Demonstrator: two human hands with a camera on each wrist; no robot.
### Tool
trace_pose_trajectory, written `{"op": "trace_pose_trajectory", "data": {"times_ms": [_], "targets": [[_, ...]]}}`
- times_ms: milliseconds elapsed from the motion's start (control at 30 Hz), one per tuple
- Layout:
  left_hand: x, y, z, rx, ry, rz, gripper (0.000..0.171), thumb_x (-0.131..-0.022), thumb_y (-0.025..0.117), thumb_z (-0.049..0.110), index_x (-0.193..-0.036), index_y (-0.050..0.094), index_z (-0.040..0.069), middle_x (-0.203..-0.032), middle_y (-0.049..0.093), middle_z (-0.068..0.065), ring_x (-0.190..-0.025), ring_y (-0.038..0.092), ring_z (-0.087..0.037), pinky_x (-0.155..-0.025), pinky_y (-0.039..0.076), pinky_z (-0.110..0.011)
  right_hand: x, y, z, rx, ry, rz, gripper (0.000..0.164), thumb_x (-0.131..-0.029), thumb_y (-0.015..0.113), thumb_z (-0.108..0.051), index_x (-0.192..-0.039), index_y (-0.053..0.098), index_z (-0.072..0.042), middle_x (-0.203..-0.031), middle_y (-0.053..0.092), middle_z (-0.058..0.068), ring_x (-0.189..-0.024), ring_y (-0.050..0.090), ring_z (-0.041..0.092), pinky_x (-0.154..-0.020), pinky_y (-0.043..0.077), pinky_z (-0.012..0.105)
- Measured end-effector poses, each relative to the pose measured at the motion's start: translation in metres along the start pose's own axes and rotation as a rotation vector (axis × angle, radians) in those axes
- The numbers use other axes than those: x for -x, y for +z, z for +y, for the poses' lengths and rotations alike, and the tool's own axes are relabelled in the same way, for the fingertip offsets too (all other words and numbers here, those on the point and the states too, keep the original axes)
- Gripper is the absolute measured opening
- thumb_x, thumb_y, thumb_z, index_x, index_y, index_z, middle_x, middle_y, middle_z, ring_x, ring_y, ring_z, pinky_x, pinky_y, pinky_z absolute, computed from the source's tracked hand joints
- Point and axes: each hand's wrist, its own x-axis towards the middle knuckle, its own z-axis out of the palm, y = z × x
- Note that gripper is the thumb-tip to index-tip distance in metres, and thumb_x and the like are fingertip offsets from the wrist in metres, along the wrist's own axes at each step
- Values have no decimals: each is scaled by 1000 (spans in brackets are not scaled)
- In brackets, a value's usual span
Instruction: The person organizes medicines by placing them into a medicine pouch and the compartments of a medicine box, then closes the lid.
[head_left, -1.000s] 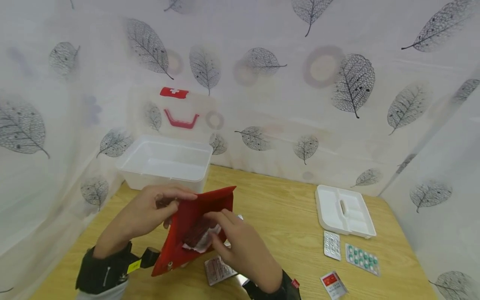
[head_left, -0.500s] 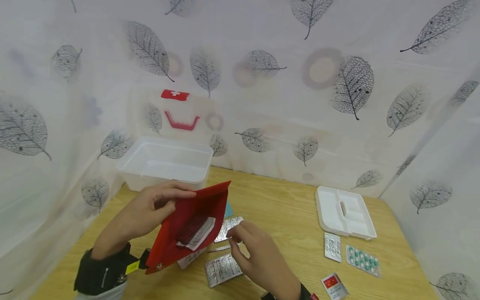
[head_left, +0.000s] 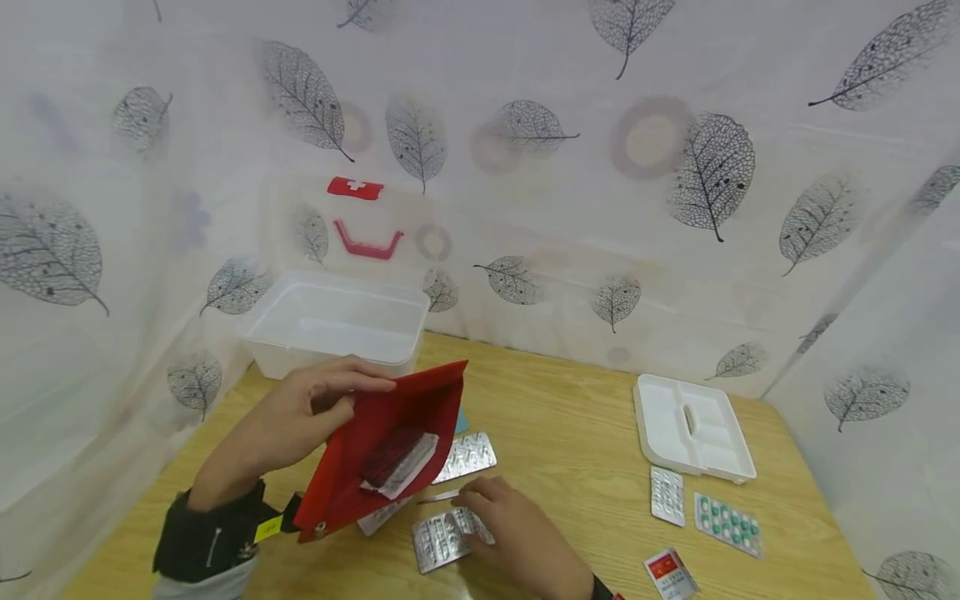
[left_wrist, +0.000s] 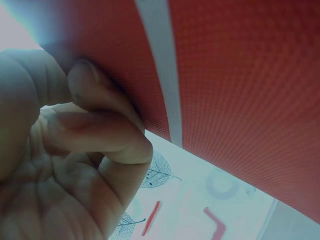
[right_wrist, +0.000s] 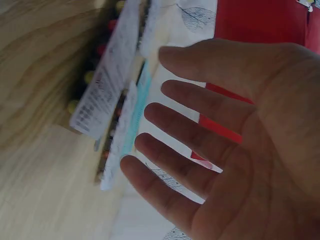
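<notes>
My left hand [head_left: 300, 417] pinches the upper edge of a red pouch [head_left: 442, 387] and holds it tilted, its mouth facing me. Inside the pouch lies a dark and white packet [head_left: 405, 467]. In the left wrist view the pouch's red fabric [left_wrist: 245, 95] with a pale stripe fills much of the picture, against the fingertips. My right hand [head_left: 521, 533] is low over a silver blister pack [head_left: 435, 546], overlapping its right side. In the right wrist view its fingers [right_wrist: 192, 120] are spread and hold nothing, with printed blister packs [right_wrist: 107, 85] beyond them.
Behind the pouch lie another silver blister pack [head_left: 474, 454] and a thin metal strip [head_left: 438, 497]. A white bin [head_left: 337, 325] stands at the back left. On the right are a white tray [head_left: 660, 425], a small blister pack [head_left: 666, 496], green-and-white capsules [head_left: 726, 523] and a red-and-white sachet [head_left: 670, 575].
My right hand has come out of the pouch, leaving the packet inside, and moved right and down over the silver blister pack. The left hand still holds the pouch, tilted slightly further.
</notes>
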Motion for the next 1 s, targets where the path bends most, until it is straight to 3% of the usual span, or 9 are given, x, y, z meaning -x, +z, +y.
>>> {"op": "trace_pose_trajectory", "data": {"times_ms": [200,433,800,1000], "targets": [[0,0,-3,17,21,-12,48,-96,44,-14,-130,68,8,-138,59,-10,-110,60,-43,-83,61,-43,2,10,2,-12,-20,-15,43,-84,82,-16,-124,68,-18,-122,65,-7,-115,60,12,-95,54,30],[-2,-2,-5,21,-1,-18,47,-96,44,-13,-131,67,9,-138,59,-11,-109,59,-45,-82,61,-43,-1,17,4,-51,-20,-62,45,-79,83,-11,-120,68,-21,-119,64,-10,-109,58,7,-86,54,23],[-5,-1,-6,8,5,-26,47,-95,45,-14,-129,69,10,-137,60,-11,-109,59,-43,-81,61,-42,-2,19,2,41,-48,-57,47,-75,82,-9,-119,70,-20,-113,63,-9,-102,58,6,-82,52,20],[-5,-1,-6,-2,15,-35,46,-97,44,-13,-128,69,9,-136,60,-10,-100,57,-39,-69,62,-38,-2,16,0,44,-9,-92,41,-80,78,-10,-119,71,-19,-113,63,-9,-104,58,5,-83,53,20]]}}
